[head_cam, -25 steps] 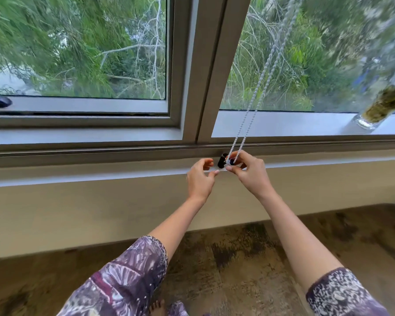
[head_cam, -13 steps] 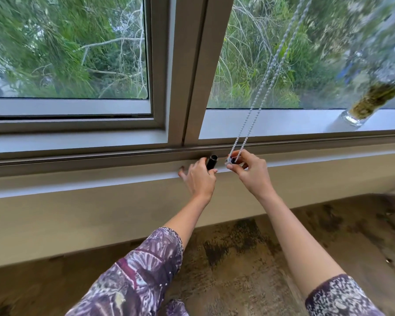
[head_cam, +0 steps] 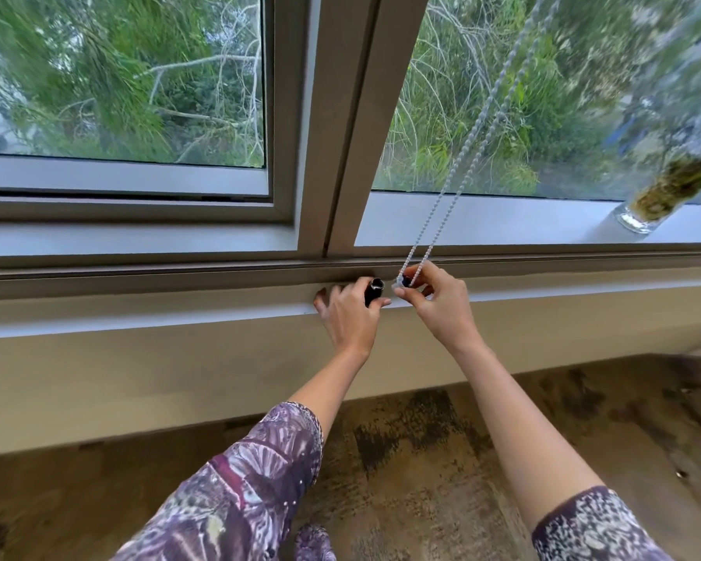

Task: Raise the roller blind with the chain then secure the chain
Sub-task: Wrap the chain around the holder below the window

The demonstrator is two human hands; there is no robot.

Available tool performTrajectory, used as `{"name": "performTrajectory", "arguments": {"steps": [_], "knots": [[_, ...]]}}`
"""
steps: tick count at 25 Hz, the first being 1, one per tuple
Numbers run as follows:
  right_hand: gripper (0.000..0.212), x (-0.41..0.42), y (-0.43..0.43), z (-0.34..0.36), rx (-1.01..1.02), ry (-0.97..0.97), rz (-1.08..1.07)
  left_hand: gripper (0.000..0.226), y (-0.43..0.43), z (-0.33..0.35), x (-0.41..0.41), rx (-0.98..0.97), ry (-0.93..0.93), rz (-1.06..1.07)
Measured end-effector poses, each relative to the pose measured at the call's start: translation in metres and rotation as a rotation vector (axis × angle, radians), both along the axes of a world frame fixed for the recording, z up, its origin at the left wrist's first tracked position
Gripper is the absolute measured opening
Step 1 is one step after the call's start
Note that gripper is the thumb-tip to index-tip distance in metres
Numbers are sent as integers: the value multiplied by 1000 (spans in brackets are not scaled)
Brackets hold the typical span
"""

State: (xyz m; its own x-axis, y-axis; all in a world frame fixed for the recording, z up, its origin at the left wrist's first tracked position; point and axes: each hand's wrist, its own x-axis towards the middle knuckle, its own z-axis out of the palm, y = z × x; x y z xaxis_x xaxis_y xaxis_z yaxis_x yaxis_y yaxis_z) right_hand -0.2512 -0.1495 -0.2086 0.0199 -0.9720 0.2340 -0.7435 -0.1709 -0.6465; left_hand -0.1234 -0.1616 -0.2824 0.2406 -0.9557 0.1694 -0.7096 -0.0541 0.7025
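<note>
A white beaded chain [head_cam: 472, 155] runs as a doubled strand from the upper right down to the window ledge. My right hand [head_cam: 438, 307] pinches its lower loop between thumb and fingers, just above the ledge. My left hand [head_cam: 351, 313] holds a small black cylinder with a shiny end [head_cam: 373, 291], a short gap left of the chain's loop. The roller blind itself is out of view above.
A grey window frame post [head_cam: 340, 127] stands just left of the chain. A glass jar of dried greenery [head_cam: 660, 200] sits on the sill at the right. The pale ledge [head_cam: 138, 313] runs across, with worn floor below.
My left hand has drawn the black cylinder away from the chain loop to the left, opening a gap. My right hand keeps its pinch on the chain.
</note>
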Motion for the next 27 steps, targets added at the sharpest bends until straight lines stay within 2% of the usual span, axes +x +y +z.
{"name": "performTrajectory", "arguments": {"steps": [4,7,13,16,21,27], "knots": [[13,4,-4,-1,-8,-20,18,41,0,-2,2,18,6,-37],[14,3,-5,-1,-13,-22,20,42,2,-7,5,4,90,-111],[15,5,-4,1,-13,-20,26,29,0,-5,12,-25,223,-135],[14,8,-2,0,-15,-26,19,27,-1,-4,14,-53,223,-102],[15,7,-1,-1,-2,-27,12,39,-2,-6,12,-48,139,-29],[16,2,1,-1,-9,-41,-5,42,2,-10,11,-69,145,-96]]}}
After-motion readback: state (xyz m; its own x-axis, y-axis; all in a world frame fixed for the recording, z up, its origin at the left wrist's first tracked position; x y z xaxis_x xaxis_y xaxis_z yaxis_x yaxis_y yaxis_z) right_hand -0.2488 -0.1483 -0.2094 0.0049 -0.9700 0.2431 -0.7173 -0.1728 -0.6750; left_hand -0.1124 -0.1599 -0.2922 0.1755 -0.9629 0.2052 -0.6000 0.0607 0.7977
